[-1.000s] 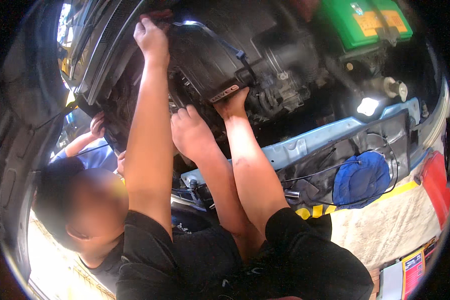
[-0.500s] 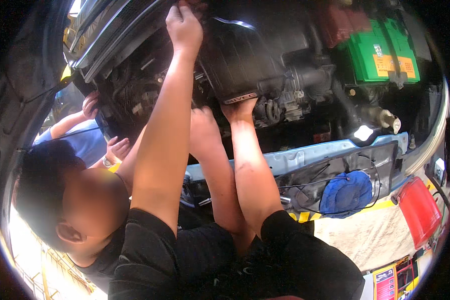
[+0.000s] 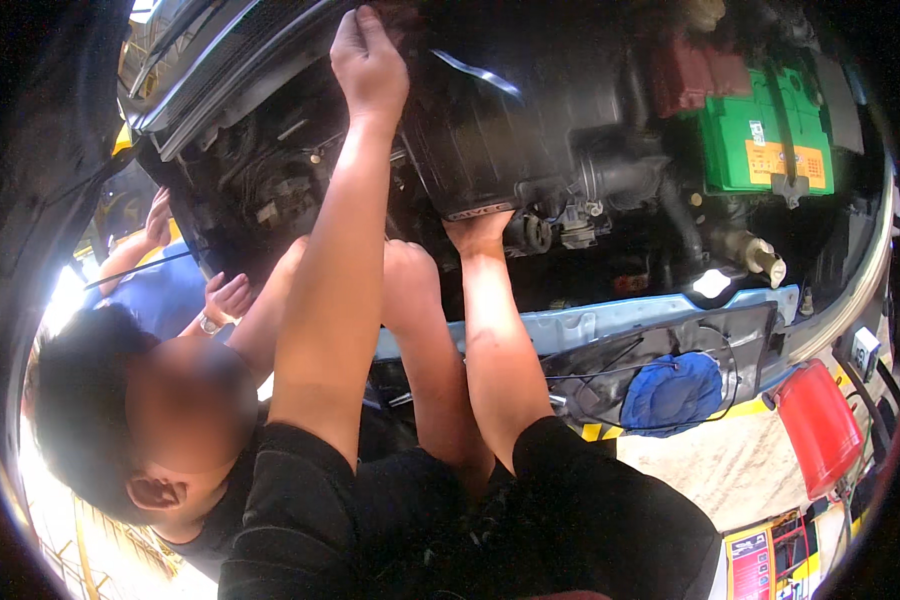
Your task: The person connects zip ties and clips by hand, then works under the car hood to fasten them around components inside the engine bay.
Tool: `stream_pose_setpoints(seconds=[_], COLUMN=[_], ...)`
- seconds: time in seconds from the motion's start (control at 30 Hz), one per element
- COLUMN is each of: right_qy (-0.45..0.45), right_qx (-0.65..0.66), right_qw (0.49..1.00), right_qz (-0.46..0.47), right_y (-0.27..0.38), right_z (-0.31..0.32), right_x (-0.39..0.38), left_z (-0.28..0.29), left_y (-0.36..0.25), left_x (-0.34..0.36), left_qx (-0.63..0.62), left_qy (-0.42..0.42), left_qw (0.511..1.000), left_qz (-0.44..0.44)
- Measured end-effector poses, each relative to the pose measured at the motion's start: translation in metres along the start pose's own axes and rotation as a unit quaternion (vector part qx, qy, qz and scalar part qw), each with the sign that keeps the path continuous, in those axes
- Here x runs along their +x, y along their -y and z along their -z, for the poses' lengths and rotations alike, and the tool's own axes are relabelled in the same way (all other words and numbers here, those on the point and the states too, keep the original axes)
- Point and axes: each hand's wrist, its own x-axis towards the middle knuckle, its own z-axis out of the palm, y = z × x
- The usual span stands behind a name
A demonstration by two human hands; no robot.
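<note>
A black plastic engine cover (image 3: 510, 110) with a lettered strip on its front edge lies in the engine bay. My left hand (image 3: 370, 72) is closed beside the cover's far left corner, its fingertips lost in the dark there. Under the cover's front edge is my right hand (image 3: 478, 235), gripping from below with its fingers hidden. Between my forearms a co-worker's bent hand (image 3: 408, 265) reaches into the bay from the left, its fingers out of sight.
A green battery (image 3: 765, 130) sits at the far right. Along the front body panel (image 3: 620, 320) lies a blue cloth (image 3: 675, 393). A red tank (image 3: 818, 428) stands beyond it. At left, the co-worker's head is close to my left arm, and another person's hand (image 3: 228, 298) rests nearby.
The view has shifted a little, so the bay and battery sit lower. A bystander's hand at the far left has opened out. My hands keep their places at the cover.
</note>
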Motion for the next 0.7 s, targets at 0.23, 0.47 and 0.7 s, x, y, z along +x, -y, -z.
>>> stream_pose_setpoints(seconds=[0.23, 0.47, 0.7], right_qy=[0.043, 0.076, 0.039], right_qx=[-0.027, -0.047, -0.004], right_qw=[0.999, 0.996, 0.999], right_qz=[-0.009, 0.005, 0.012], right_y=[0.0, 0.0, -0.001], right_z=[0.003, 0.016, 0.012], right_x=[-0.002, 0.005, 0.003], left_z=[-0.007, -0.01, -0.01], left_y=[-0.016, -0.008, -0.01], left_x=[-0.005, -0.003, -0.003], left_qx=[-0.064, -0.063, -0.021], left_qy=[0.024, 0.033, 0.029], left_qw=[0.998, 0.996, 0.999], left_qz=[-0.004, 0.044, 0.028])
